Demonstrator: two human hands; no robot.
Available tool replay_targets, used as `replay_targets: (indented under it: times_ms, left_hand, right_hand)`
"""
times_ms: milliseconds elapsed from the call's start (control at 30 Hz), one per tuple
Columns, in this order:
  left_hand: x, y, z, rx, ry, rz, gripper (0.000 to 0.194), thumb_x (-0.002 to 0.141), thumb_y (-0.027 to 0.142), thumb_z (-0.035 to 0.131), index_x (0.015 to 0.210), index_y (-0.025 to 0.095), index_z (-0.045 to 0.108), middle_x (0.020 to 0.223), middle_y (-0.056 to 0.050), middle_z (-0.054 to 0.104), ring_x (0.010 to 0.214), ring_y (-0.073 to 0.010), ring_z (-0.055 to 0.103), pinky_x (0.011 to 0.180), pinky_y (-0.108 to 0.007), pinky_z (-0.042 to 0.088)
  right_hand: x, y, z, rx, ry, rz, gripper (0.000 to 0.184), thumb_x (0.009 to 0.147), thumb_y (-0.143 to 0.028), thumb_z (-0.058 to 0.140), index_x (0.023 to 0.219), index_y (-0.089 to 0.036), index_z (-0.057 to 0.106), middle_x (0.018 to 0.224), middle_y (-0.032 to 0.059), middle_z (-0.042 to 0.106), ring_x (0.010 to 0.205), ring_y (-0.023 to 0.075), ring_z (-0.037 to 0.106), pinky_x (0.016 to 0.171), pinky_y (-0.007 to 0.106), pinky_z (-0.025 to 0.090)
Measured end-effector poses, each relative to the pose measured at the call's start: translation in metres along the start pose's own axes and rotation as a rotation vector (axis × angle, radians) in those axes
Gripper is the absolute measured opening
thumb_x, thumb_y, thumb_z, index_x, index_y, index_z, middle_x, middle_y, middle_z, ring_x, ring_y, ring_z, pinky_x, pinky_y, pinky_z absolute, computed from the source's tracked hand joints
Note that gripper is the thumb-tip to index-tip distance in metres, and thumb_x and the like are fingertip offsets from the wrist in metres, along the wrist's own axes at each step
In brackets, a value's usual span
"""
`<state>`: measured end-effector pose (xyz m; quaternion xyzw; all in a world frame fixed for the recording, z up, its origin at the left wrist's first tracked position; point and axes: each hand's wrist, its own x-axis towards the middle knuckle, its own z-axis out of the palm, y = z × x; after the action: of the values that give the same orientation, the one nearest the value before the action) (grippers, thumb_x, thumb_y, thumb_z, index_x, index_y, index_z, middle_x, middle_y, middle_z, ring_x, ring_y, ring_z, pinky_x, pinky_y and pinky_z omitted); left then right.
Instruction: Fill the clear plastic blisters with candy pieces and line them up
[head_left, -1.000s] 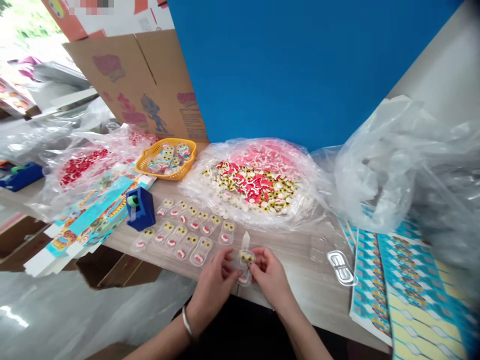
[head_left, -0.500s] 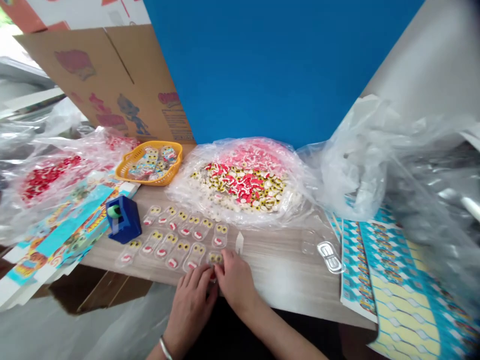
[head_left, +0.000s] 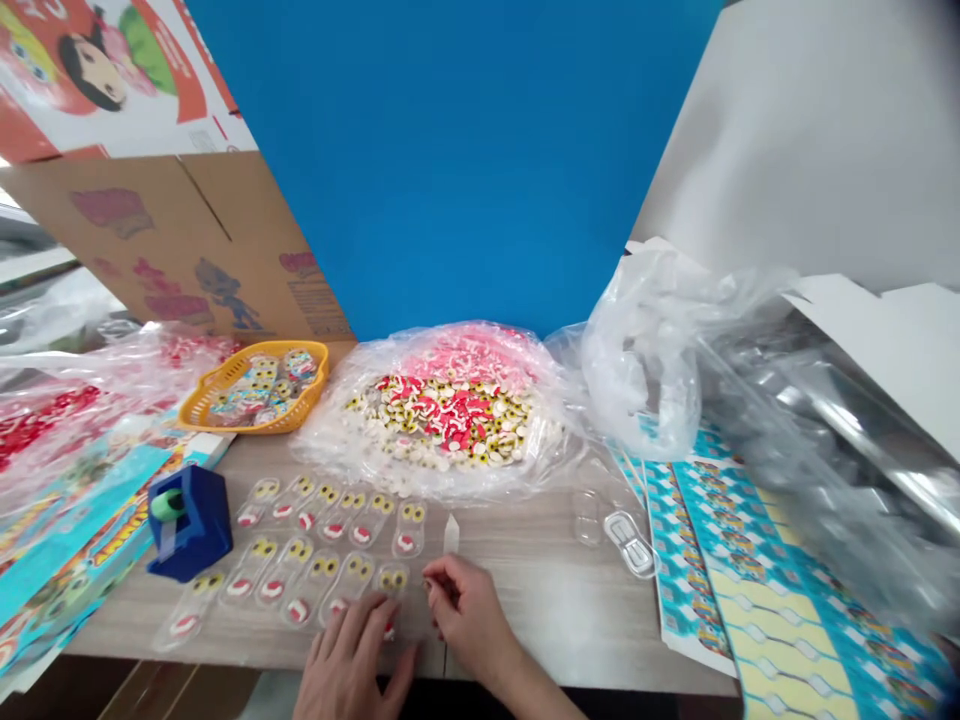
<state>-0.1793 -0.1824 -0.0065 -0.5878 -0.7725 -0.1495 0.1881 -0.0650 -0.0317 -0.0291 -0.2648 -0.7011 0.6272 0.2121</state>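
On the wood-grain table (head_left: 547, 610), before a blue panel (head_left: 457, 160), our left hand (head_left: 346, 660) lies spread, partly covering 1 clear tray (head_left: 401, 603) with 2 yellow eyes (head_left: 400, 580) and 1 red mouth (head_left: 389, 632). Our right hand (head_left: 469, 615) is pinched; whether around anything, we cannot tell.

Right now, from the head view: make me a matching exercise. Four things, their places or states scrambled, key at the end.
Things
1. Yellow plastic basket
2. Left hand
3. Blue tape dispenser
4. Right hand

Places or states
A. Over the near end of clear plastic trays bearing red-and-white pieces
B. Carrying a green roll
C. Just on the near side of a white pointed strip
D. Filled with small multicoloured items

Pairs: 1-D, 2-A, 3-B, 4-C
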Motion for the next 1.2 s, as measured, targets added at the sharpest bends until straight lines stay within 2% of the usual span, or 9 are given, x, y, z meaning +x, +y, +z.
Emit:
replay_targets:
  times_ms: [133, 267, 333, 400, 500, 667, 800, 967, 1200]
  left_hand:
    - [0.015, 0.010, -0.004, -0.089, -0.058, 0.003, 0.029, 0.084, 0.033, 0.065, 0.112, 0.026, 0.064, 0.110, -0.008, 0.073, 0.094, -0.0252, 0.070, 0.082, -0.037, 0.055]
    - [0.023, 0.030, -0.016, -0.260, -0.151, -0.093, 0.034, 0.080, 0.022, 0.068, 0.113, 0.026, 0.066, 0.110, -0.009, 0.072, 0.097, -0.0254, 0.069, 0.086, -0.037, 0.056]
    - [0.030, 0.037, -0.021, -0.387, -0.168, -0.192, 0.034, 0.079, 0.019, 0.067, 0.112, 0.027, 0.068, 0.109, -0.009, 0.072, 0.098, -0.0268, 0.068, 0.088, -0.040, 0.056]
    - [0.044, 0.030, -0.026, -0.537, -0.089, -0.409, 0.036, 0.077, 0.020, 0.069, 0.112, 0.028, 0.069, 0.105, -0.009, 0.072, 0.095, -0.0283, 0.068, 0.086, -0.043, 0.056]
    - [0.077, -0.017, -0.040, -0.769, 0.220, -0.929, 0.048, 0.074, 0.026, 0.075, 0.120, 0.024, 0.065, 0.092, -0.007, 0.071, 0.073, -0.0233, 0.065, 0.071, -0.039, 0.056]
    - [0.132, -0.164, -0.083, -0.730, 0.510, -1.251, 0.063, 0.090, 0.025, 0.063, 0.147, 0.016, 0.036, 0.095, -0.004, 0.065, 0.067, -0.0118, 0.061, 0.064, -0.028, 0.053]
    - [0.154, -0.257, -0.108, -0.706, 0.512, -1.423, 0.038, 0.094, 0.034, 0.061, 0.127, 0.016, 0.057, 0.122, -0.010, 0.063, 0.101, -0.0220, 0.065, 0.084, -0.042, 0.057]
    - [0.160, -0.311, -0.102, -0.680, 0.429, -1.574, 0.037, 0.094, 0.035, 0.061, 0.127, 0.018, 0.058, 0.128, -0.011, 0.061, 0.109, -0.0243, 0.063, 0.089, -0.046, 0.055]
    - [0.155, -0.351, -0.076, -0.591, 0.320, -1.667, 0.039, 0.093, 0.036, 0.062, 0.128, 0.017, 0.058, 0.128, -0.011, 0.061, 0.108, -0.0243, 0.063, 0.089, -0.046, 0.056]
  right_hand:
    - [0.001, -0.004, 0.000, 0.057, 0.004, 0.002, 0.016, 0.087, -0.032, 0.056, 0.090, -0.023, 0.070, 0.076, 0.0007, 0.069, 0.071, 0.0182, 0.065, 0.063, 0.026, 0.051]
    - [-0.003, -0.006, -0.002, 0.148, -0.014, 0.027, 0.018, 0.087, -0.035, 0.057, 0.090, -0.023, 0.069, 0.081, 0.0038, 0.072, 0.073, 0.0207, 0.067, 0.065, 0.028, 0.053]
    - [-0.004, -0.002, -0.002, 0.205, -0.036, 0.070, 0.022, 0.087, -0.042, 0.059, 0.092, -0.023, 0.070, 0.078, 0.0044, 0.071, 0.067, 0.0210, 0.066, 0.059, 0.029, 0.052]
    - [-0.005, 0.003, 0.000, 0.251, -0.075, 0.135, 0.030, 0.085, -0.051, 0.062, 0.095, -0.024, 0.070, 0.069, 0.0028, 0.067, 0.056, 0.0201, 0.061, 0.050, 0.028, 0.048]
    - [-0.008, 0.010, 0.004, 0.284, -0.052, 0.195, 0.039, 0.081, -0.061, 0.063, 0.094, -0.025, 0.070, 0.061, -0.0001, 0.059, 0.047, 0.0181, 0.054, 0.044, 0.027, 0.043]
    - [-0.013, 0.007, 0.009, 0.294, 0.016, 0.200, 0.044, 0.080, -0.065, 0.063, 0.092, -0.023, 0.069, 0.060, -0.0002, 0.057, 0.047, 0.0171, 0.051, 0.044, 0.027, 0.041]
    - [-0.012, 0.003, 0.008, 0.259, 0.003, 0.186, 0.047, 0.079, -0.067, 0.061, 0.092, -0.023, 0.069, 0.058, -0.0001, 0.057, 0.045, 0.0166, 0.050, 0.043, 0.027, 0.041]
    - [-0.010, 0.000, 0.007, 0.201, 0.016, 0.194, 0.049, 0.079, -0.067, 0.061, 0.092, -0.020, 0.068, 0.056, -0.0009, 0.056, 0.044, 0.0152, 0.051, 0.043, 0.025, 0.042]
    - [-0.010, 0.010, 0.011, 0.209, 0.048, 0.210, 0.054, 0.076, -0.070, 0.061, 0.092, -0.019, 0.069, 0.059, 0.0004, 0.060, 0.042, 0.0139, 0.050, 0.040, 0.024, 0.042]
